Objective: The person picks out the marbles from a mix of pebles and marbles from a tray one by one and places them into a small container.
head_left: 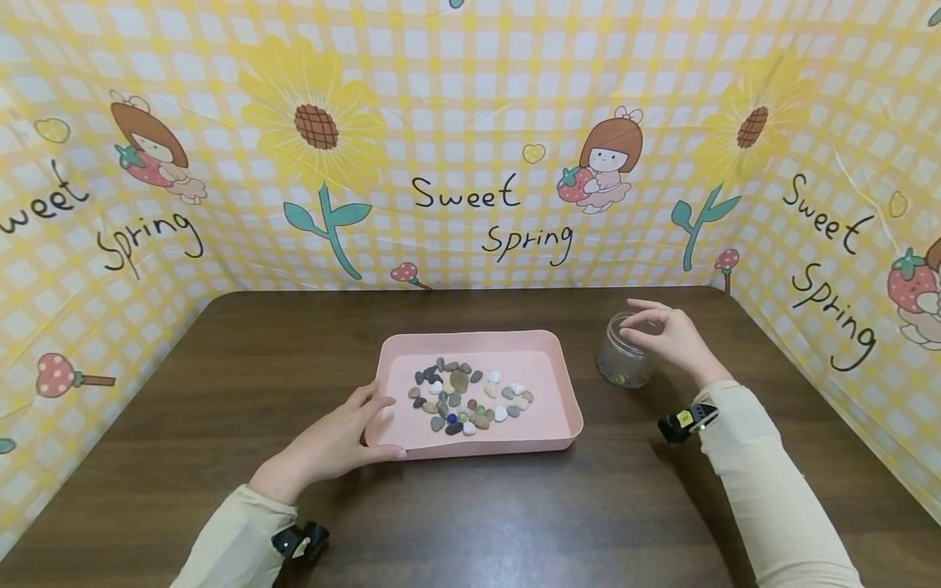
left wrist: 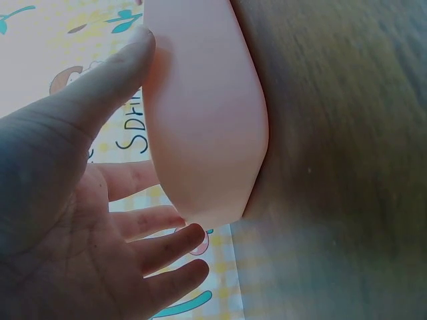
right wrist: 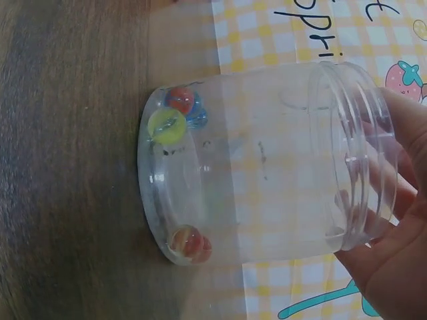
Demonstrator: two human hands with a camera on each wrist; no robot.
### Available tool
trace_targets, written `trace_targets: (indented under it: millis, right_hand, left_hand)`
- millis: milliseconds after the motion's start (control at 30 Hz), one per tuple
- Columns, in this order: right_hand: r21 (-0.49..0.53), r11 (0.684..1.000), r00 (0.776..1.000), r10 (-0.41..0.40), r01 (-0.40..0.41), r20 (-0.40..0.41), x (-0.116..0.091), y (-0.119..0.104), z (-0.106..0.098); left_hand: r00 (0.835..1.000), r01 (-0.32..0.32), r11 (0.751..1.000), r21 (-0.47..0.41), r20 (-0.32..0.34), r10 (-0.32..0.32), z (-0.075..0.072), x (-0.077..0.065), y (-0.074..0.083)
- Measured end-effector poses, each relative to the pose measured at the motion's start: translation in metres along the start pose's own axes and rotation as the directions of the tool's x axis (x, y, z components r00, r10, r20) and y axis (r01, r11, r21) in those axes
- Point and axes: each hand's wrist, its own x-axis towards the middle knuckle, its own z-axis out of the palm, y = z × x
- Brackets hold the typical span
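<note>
A pink tray (head_left: pixel 551 359) on the wooden table bears many pebbles (head_left: pixel 459 382) and a few glass marbles, among them a dark blue marble (head_left: pixel 452 418). My left hand (head_left: pixel 331 445) holds the tray by its near left corner, thumb (left wrist: pixel 143 57) on the front rim and fingers at the left side. To the right stands a clear jar (right wrist: pixel 267 167) without a lid. Over its mouth is my right hand (head_left: pixel 672 339), fingers loosely bent, nothing visible between them. On the jar's bottom lie several marbles, including a yellow marble (right wrist: pixel 167 127) and a reddish marble (right wrist: pixel 189 241).
The brown table (head_left: pixel 470 523) extends around the tray and jar. A yellow checked cloth (head_left: pixel 470 122) with printed flowers and lettering rises along the back and both sides. Black wrist cameras sit on both sleeves.
</note>
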Motion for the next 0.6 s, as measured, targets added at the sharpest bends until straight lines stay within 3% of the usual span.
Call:
trace_targets:
  millis: [367, 600]
  right_hand:
    - [0.033, 0.997, 0.994, -0.063, 0.066, -0.088, 0.002, -0.021, -0.004]
    - [0.104, 0.986, 0.991, -0.124, 0.129, -0.054, 0.006, -0.045, 0.004]
  left_hand:
    - [1.000, 0.007, 1.000, -0.004, 0.003, -0.007, -0.001, 0.000, 0.001]
    - [1.000, 0.006, 1.000, -0.004, 0.005, -0.006, -0.001, 0.000, 0.000]
